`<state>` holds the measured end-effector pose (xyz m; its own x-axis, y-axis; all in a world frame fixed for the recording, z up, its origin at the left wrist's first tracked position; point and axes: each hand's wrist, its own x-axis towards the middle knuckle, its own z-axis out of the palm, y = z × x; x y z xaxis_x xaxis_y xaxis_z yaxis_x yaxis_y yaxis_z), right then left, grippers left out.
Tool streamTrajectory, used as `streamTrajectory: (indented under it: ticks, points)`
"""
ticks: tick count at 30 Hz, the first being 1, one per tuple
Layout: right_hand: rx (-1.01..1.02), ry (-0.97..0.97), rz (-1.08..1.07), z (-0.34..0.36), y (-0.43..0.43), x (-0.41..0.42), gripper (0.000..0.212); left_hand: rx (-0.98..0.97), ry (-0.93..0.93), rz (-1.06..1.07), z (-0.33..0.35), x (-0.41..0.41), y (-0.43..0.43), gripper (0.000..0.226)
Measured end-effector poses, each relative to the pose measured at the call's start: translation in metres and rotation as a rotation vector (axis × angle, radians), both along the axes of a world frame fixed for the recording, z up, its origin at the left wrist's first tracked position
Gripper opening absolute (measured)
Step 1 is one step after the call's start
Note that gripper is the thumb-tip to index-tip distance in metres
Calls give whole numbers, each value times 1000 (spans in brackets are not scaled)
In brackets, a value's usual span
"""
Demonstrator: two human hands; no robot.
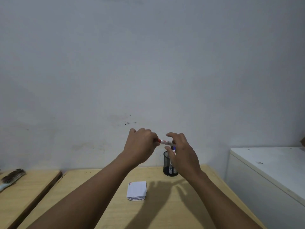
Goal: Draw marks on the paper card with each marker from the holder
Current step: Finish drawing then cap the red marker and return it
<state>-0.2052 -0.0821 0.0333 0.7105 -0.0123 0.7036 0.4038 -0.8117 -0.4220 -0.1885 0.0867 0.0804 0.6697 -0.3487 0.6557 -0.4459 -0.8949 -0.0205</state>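
Note:
Both of my hands are raised above the wooden table (102, 200), in front of the wall. Between them is a white marker with a red end (165, 142), lying roughly level. My left hand (142, 146) is closed around its red end. My right hand (184, 156) holds the white barrel, with index finger and thumb spread above and below it. Just behind my right hand stands the black mesh holder (167, 166), with a blue marker (173, 148) sticking out of it. The white paper card (137, 190) lies on the table below my hands, with short coloured lines at its top left corner.
A second wooden surface (28, 187) lies to the left across a gap, with a brush (12, 177) on it. A white cabinet (272, 164) stands to the right of the table. The plain wall runs close behind the holder.

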Motion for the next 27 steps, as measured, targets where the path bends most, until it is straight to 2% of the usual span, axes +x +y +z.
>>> streamTrajectory:
  ticks: [3, 6, 10, 12, 15, 17, 21, 24, 27]
  points:
    - [-60, 5, 6, 3, -11, 19, 31, 1, -19, -63, 5, 8, -16, 26]
    - [-22, -17, 39, 4, -25, 40, 19, -46, -10, -104, 6, 19, -32, 24]
    - [111, -35, 76, 8, -45, 69, 16, -178, 33, -148, -2, 41, -46, 26]
    - [213, -19, 75, 10, -56, 83, 27, -151, 112, -117, -14, 55, -49, 33]
    - [308, 46, 77, 5, -68, 103, 57, -62, 268, -70, -41, 77, -52, 43]
    - [328, 82, 73, -3, -71, 117, 61, -8, 370, -52, -61, 91, -54, 51]
    - [280, 130, 14, -30, -73, 146, 41, 75, 491, -46, -91, 115, -61, 67]
    - [181, 187, -20, -51, -76, 163, 38, 111, 575, -33, -108, 131, -67, 77]
    - [113, 245, -61, -68, -79, 177, 38, 93, 599, -24, -120, 141, -70, 73]
